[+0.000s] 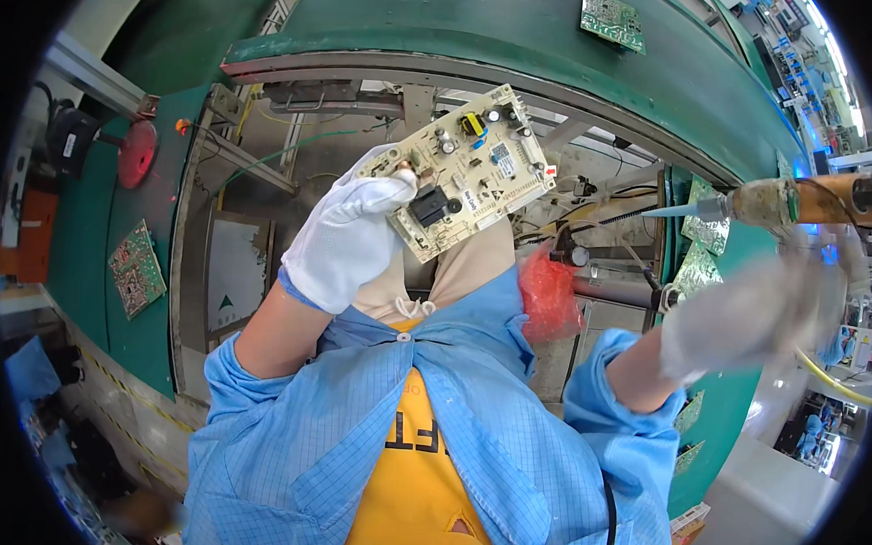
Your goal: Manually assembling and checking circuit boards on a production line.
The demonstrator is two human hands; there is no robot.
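My left hand (346, 236), in a white glove, grips the left edge of a cream circuit board (487, 173), thumb on top. The board is held tilted above my lap, its component side showing a black block, a yellow transformer and several capacitors. My right hand (742, 317), also gloved in white, is off to the right and smeared by motion, so its fingers cannot be made out. Just beyond it is a tool with a blue tapered nozzle (683, 208) and a stained, copper-coloured body (827, 202). Whether the right hand touches this tool cannot be told.
A green conveyor (444, 33) crosses the far side, carrying another circuit board (613, 21). On the left green bench (81, 250) lies a board (136, 270) near a red disc (138, 154). More boards (707, 219) line the right bench. A red plastic bag (550, 296) hangs beside my lap.
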